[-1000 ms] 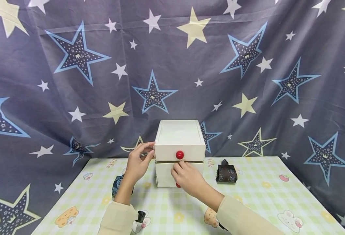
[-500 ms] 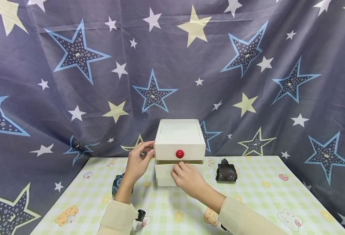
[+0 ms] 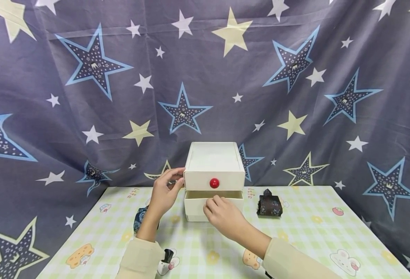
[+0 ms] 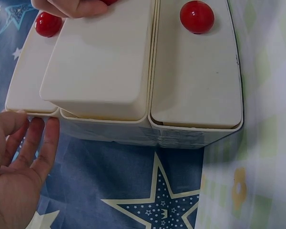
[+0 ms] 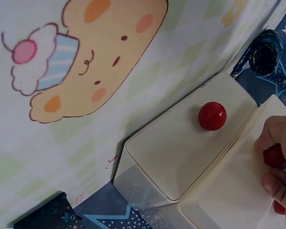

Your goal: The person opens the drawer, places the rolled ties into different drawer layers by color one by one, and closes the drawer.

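Observation:
A white drawer cabinet (image 3: 211,155) stands at the back of the table, with stacked drawers that have red knobs. Its middle drawer (image 4: 100,62) is pulled partly out, while the top and bottom drawers sit flush. My right hand (image 3: 224,217) pinches the middle drawer's red knob (image 5: 274,155) between thumb and fingers; the head view hides that knob behind the hand. My left hand (image 3: 164,192) touches the cabinet's left side near the top drawer with its fingertips, fingers extended, as the left wrist view (image 4: 19,167) also shows.
A rolled dark patterned cloth, like a necktie (image 3: 269,204), lies right of the cabinet. Another roll, blue-patterned (image 3: 140,219), sits left, partly behind my left wrist. A checked tablecloth (image 3: 191,252) covers the table, and a starry curtain (image 3: 198,69) hangs behind.
The middle drawer has slid out toward me, widening the gap under the top drawer. My right hand has come slightly nearer with the knob; my left hand stays at the cabinet's side.

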`<action>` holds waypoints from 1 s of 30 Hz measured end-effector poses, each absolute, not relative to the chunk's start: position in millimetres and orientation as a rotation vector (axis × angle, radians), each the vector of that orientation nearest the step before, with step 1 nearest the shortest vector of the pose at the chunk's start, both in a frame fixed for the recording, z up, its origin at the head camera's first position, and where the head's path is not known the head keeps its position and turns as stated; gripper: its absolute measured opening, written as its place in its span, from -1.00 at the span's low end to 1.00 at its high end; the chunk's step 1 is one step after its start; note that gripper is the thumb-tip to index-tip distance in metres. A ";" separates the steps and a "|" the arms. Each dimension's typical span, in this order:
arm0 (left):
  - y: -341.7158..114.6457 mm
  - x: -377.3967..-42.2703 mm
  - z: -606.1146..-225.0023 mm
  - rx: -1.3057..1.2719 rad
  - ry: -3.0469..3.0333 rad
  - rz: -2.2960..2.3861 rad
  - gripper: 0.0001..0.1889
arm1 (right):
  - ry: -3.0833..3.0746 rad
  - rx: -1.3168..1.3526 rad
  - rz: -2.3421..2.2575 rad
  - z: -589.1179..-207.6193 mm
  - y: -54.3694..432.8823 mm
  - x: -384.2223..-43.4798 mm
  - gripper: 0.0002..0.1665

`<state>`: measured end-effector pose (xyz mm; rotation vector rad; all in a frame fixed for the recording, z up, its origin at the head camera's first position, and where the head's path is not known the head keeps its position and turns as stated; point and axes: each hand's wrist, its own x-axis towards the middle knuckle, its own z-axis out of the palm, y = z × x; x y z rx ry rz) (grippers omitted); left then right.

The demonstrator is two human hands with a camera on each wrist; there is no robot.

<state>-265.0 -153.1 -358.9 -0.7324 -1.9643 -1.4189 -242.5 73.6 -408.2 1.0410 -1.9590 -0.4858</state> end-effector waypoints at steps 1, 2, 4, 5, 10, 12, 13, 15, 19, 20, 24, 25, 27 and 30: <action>-153.0 -264.8 -358.6 -0.730 -1.967 -1.417 -0.67 | -1.954 1.045 -0.480 -408.3 74.0 -242.1 -0.82; -152.8 -265.0 -358.6 -0.731 -1.966 -1.416 -0.67 | -1.950 1.047 -0.474 -408.3 74.4 -241.7 -0.82; -152.7 -265.0 -358.5 -0.727 -1.968 -1.415 -0.67 | -1.944 1.049 -0.469 -408.0 75.1 -240.5 -0.80; -152.6 -264.9 -358.3 -0.726 -1.969 -1.417 -0.67 | -1.941 1.050 -0.467 -408.1 75.4 -240.1 -0.79; -152.7 -264.6 -358.5 -0.726 -1.975 -1.422 -0.67 | -1.933 1.057 -0.460 -408.8 76.2 -237.7 -0.79; -152.9 -264.6 -358.9 -0.726 -1.977 -1.425 -0.66 | -1.933 1.060 -0.455 -409.0 76.3 -236.8 -0.82; -153.0 -264.7 -359.1 -0.725 -1.979 -1.426 -0.66 | -1.933 1.062 -0.452 -409.3 76.3 -236.5 -0.82; -153.2 -264.9 -359.6 -0.725 -1.982 -1.424 -0.66 | -1.931 1.064 -0.442 -409.3 76.3 -235.6 -0.83; -153.1 -265.4 -359.8 -0.731 -1.981 -1.421 -0.66 | -1.927 1.066 -0.434 -409.4 76.2 -234.0 -0.84; -152.9 -265.4 -359.7 -0.732 -1.980 -1.420 -0.66 | -1.927 1.068 -0.432 -409.3 76.1 -233.5 -0.84; -152.4 -264.9 -358.8 -0.728 -1.979 -1.417 -0.67 | -1.927 1.071 -0.434 -409.0 76.1 -231.6 -0.84; -152.2 -264.6 -358.5 -0.727 -1.980 -1.417 -0.67 | -1.925 1.072 -0.433 -408.8 76.1 -231.0 -0.84; -152.3 -264.3 -358.5 -0.726 -1.983 -1.412 -0.66 | -1.922 1.075 -0.434 -408.6 76.2 -229.7 -0.84; -152.5 -263.9 -358.5 -0.727 -1.985 -1.410 -0.66 | -1.919 1.081 -0.431 -408.5 76.4 -227.6 -0.81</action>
